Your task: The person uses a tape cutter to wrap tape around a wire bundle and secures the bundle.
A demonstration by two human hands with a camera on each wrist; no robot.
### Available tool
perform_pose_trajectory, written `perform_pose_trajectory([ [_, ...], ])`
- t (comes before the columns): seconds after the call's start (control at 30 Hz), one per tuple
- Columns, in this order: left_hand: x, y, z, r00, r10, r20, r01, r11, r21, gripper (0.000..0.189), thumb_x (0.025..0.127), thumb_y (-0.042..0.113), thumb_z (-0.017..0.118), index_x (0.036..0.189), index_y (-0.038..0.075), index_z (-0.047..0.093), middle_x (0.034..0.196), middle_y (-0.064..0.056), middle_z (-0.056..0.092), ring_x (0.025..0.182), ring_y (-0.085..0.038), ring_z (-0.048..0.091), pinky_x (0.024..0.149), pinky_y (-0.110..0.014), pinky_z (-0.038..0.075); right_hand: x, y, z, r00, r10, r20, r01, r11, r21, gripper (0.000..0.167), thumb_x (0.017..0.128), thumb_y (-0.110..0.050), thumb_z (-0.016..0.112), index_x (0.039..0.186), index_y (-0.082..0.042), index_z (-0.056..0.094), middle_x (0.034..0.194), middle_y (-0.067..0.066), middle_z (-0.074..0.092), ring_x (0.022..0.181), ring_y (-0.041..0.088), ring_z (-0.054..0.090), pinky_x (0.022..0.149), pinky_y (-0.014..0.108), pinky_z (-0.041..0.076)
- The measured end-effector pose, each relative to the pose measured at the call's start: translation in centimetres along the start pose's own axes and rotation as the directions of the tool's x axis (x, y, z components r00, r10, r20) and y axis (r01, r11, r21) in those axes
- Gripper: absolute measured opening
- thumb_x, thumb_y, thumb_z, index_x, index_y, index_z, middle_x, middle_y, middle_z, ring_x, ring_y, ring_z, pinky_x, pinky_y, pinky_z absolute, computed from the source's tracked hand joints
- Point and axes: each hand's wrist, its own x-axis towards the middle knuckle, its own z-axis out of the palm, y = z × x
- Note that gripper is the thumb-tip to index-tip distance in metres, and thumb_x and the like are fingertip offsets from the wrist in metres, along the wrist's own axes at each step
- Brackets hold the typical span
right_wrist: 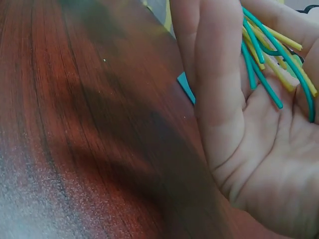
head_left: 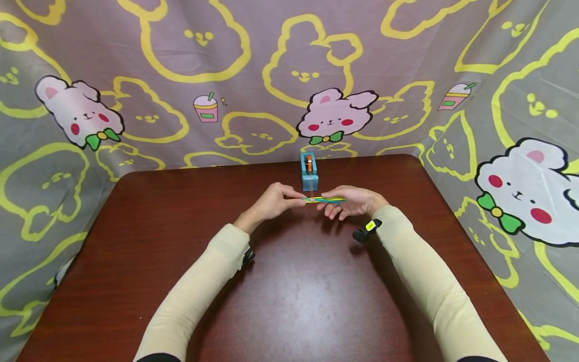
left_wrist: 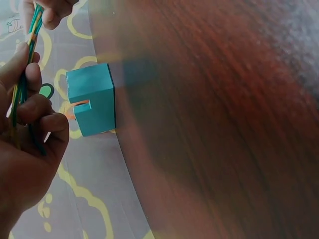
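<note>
A thin bundle of green and yellow wires (head_left: 322, 200) is stretched sideways between both hands, above the table. My left hand (head_left: 277, 201) pinches its left end between thumb and fingers; in the left wrist view some wires (left_wrist: 23, 89) run down into that palm. The right hand (head_left: 355, 201) holds the other end, and loose wire tips (right_wrist: 271, 55) fan out over its palm in the right wrist view. Just beyond the bundle stands a blue tape dispenser (head_left: 310, 182) with an orange core. What looks like a clear tape strip reaches from it to the wires.
The dark reddish-brown wooden table (head_left: 289, 301) carries the dispenser near its back edge. A patterned cloth curtain (head_left: 253, 100) with yellow outlines and bunny faces hangs behind and along the sides. Wrist-worn cameras, one on the right sleeve (head_left: 407, 246), sit close to the hands.
</note>
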Motion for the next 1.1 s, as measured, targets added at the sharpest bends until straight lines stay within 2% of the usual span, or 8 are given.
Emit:
perform_pose_trajectory([
  [0.2, 0.2, 0.1, 0.2, 1.000, 0.002, 0.003, -0.003, 0.999, 0.032, 0.015, 0.088, 0.009, 0.079, 0.103, 0.008, 0.081, 0.077, -0.022, 0.066, 0.061, -0.015, 0.044, 0.054, -0.025, 0.036, -0.6, -0.5, 0.2, 0.997, -0.014, -0.081, 0.013, 1.000, -0.007, 0.042, 0.108, -0.020, 0.049, 0.124, 0.018, 0.057, 0.076, 0.007, 0.068, 0.067, 0.014, 0.065, 0.057, 0.026, 0.054],
  [0.43, 0.4, 0.4, 0.2, 0.999, -0.031, 0.024, 0.030, 0.999, 0.045, 0.018, 0.087, 0.012, 0.081, 0.105, 0.011, 0.081, 0.082, -0.015, 0.071, 0.062, -0.015, 0.044, 0.053, -0.025, 0.036, -1.6, -1.2, 0.4, 0.994, -0.047, -0.101, 0.046, 0.999, -0.016, 0.025, 0.104, -0.008, 0.054, 0.115, 0.011, 0.067, 0.077, 0.008, 0.068, 0.066, 0.014, 0.064, 0.059, 0.026, 0.055],
  [0.6, 0.7, 0.3, -0.1, 0.995, -0.089, 0.044, 0.087, 0.996, 0.037, 0.023, 0.086, 0.016, 0.083, 0.108, 0.011, 0.080, 0.089, -0.003, 0.075, 0.059, -0.014, 0.047, 0.053, -0.025, 0.039, -2.1, -1.8, 0.9, 0.983, -0.094, -0.159, 0.071, 0.987, -0.145, 0.034, 0.102, -0.010, 0.061, 0.123, 0.017, 0.059, 0.077, 0.007, 0.068, 0.066, 0.014, 0.064, 0.063, 0.029, 0.057],
  [0.67, 0.9, 0.2, -0.2, 0.992, -0.111, 0.053, 0.109, 0.994, 0.030, 0.027, 0.087, 0.019, 0.082, 0.112, 0.010, 0.078, 0.088, -0.005, 0.074, 0.060, -0.018, 0.051, 0.054, -0.027, 0.042, -2.3, -1.9, 1.0, 0.976, -0.131, -0.173, 0.089, 0.969, -0.232, 0.037, 0.101, -0.010, 0.062, 0.124, 0.019, 0.058, 0.077, 0.008, 0.068, 0.066, 0.014, 0.064, 0.065, 0.031, 0.058],
  [0.73, 1.1, 0.0, -0.3, 0.989, -0.132, 0.060, 0.131, 0.991, 0.022, 0.029, 0.090, 0.024, 0.079, 0.114, 0.008, 0.077, 0.089, -0.008, 0.074, 0.061, -0.022, 0.055, 0.055, -0.031, 0.046, -2.4, -2.1, 1.2, 0.967, -0.181, -0.177, 0.115, 0.937, -0.329, 0.036, 0.101, -0.011, 0.063, 0.122, 0.019, 0.059, 0.078, 0.009, 0.068, 0.066, 0.016, 0.064, 0.067, 0.034, 0.058],
  [0.83, 1.4, -0.5, -0.5, 0.985, -0.159, 0.064, 0.159, 0.987, -0.002, 0.033, 0.096, 0.031, 0.071, 0.116, 0.006, 0.075, 0.085, -0.014, 0.073, 0.058, -0.025, 0.057, 0.054, -0.037, 0.050, -2.5, -2.2, 1.6, 0.946, -0.270, -0.178, 0.162, 0.872, -0.462, 0.032, 0.101, -0.011, 0.063, 0.118, 0.016, 0.064, 0.078, 0.010, 0.070, 0.067, 0.017, 0.064, 0.068, 0.038, 0.058],
  [0.97, 2.0, -1.3, -0.8, 0.978, -0.195, 0.074, 0.198, 0.980, -0.038, 0.038, 0.102, 0.036, 0.061, 0.113, 0.003, 0.075, 0.080, -0.013, 0.071, 0.053, -0.020, 0.056, 0.056, -0.042, 0.053, -2.6, -2.1, 2.3, 0.904, -0.389, -0.175, 0.209, 0.762, -0.613, 0.026, 0.099, -0.010, 0.065, 0.113, 0.012, 0.069, 0.078, 0.012, 0.071, 0.068, 0.020, 0.066, 0.067, 0.041, 0.058],
  [1.1, 2.5, -1.5, -1.3, 0.952, -0.270, 0.141, 0.285, 0.954, -0.094, 0.044, 0.104, 0.040, 0.055, 0.113, 0.002, 0.075, 0.084, -0.014, 0.074, 0.058, -0.018, 0.060, 0.063, -0.045, 0.055, -2.9, -1.9, 3.0, 0.860, -0.485, -0.155, 0.229, 0.641, -0.733, 0.021, 0.098, -0.008, 0.066, 0.111, 0.007, 0.073, 0.080, 0.018, 0.072, 0.072, 0.032, 0.067, 0.066, 0.044, 0.057],
])
